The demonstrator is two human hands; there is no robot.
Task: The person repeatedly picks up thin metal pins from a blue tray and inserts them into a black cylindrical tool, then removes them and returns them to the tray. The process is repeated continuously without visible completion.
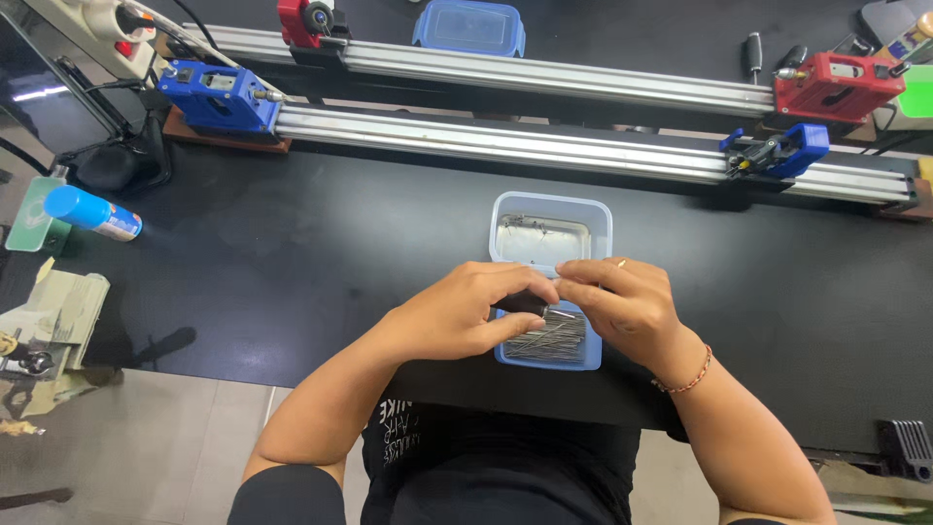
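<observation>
The person sits at a black worktable [292, 253] with both hands brought together over a shallow, clear blue-tinted tray [550, 233] that sits just in front of them. The left hand [462, 313] is curled, thumb and fingers pinched on a small dark piece [522, 303] held over the tray; the right hand [622, 303] meets it from 3 o'clock, its fingertips [569, 282] closed in against the same piece, though I cannot tell whether it truly grips it or only touches. Under the hands, at the near end of the tray, lies a loose heap of thin metal pins [552, 338]; the far end, toward 12 o'clock, is mostly bare with a few pins along its edge. A thin red bracelet [688, 379] circles the right wrist. Beyond the tray, at 12 o'clock, two long aluminium rails [505, 146] run across the table, the nearer one carrying a blue block [216, 97] at its left end and a smaller blue clamp [777, 151] toward 2 o'clock, the farther one a red block [838, 86] at the right. A lidded blue container [469, 26] stands behind the rails. Well apart at 9 o'clock, a blue spray can [92, 214] lies on its side near the table's edge.
</observation>
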